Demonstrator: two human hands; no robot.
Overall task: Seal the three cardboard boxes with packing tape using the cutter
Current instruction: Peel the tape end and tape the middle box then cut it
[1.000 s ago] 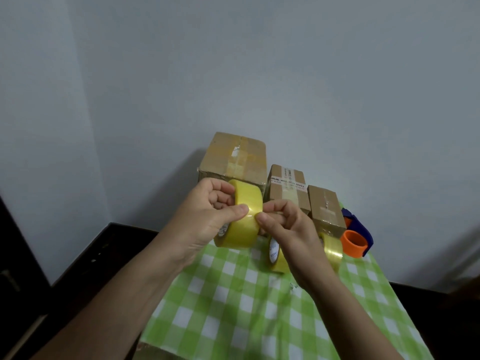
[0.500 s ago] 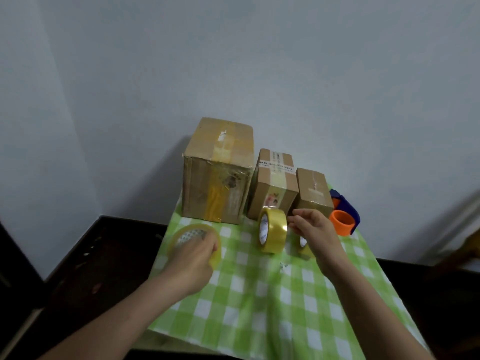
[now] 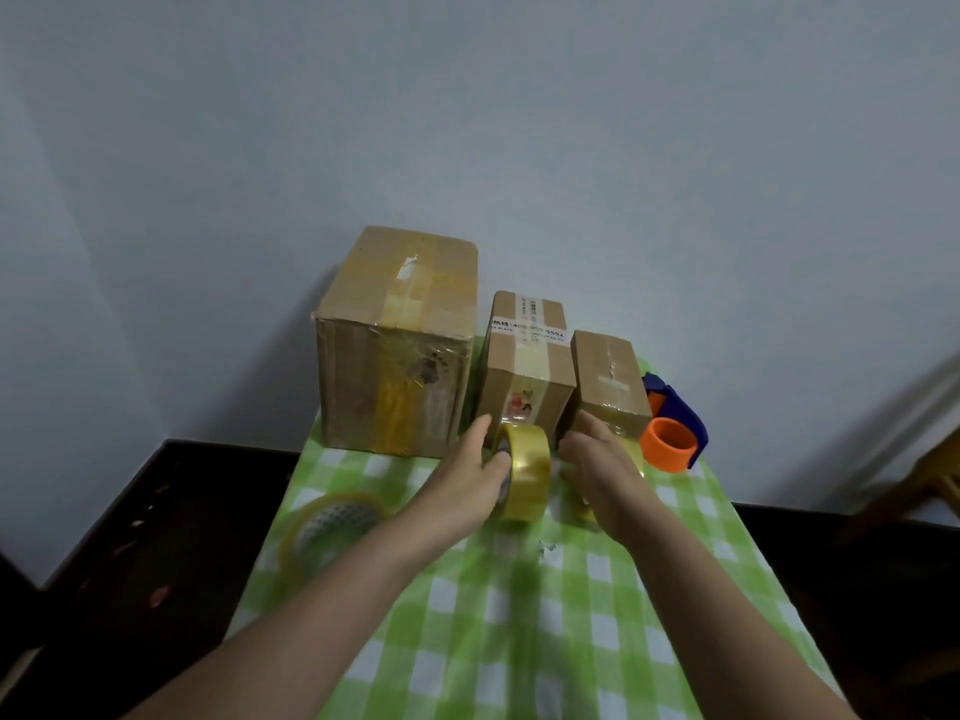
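Choosing tape: the left hand point(image 3: 467, 478) rests open against the upright yellow tape roll point(image 3: 525, 472). The right hand point(image 3: 605, 472) covers another roll point(image 3: 587, 513), and I cannot tell whether it grips it. The cardboard boxes point(image 3: 524, 366) stand far and the cutter point(image 3: 675, 433) far right. Next, a roll likely goes onto the cutter.

Plain pale grey-blue wall point(image 3: 519, 122) fills the upper field and meets a side wall point(image 3: 47, 262) at a corner on the left. We log the light as dim and even, with a soft shadow low on the wall, left of centre. Below is a dark table surface point(image 3: 156, 537) covered down the middle by a green-and-white checked cloth point(image 3: 571, 641). At the right edge is blurred brown wooden furniture point(image 3: 935, 475); we cannot tell what kind.
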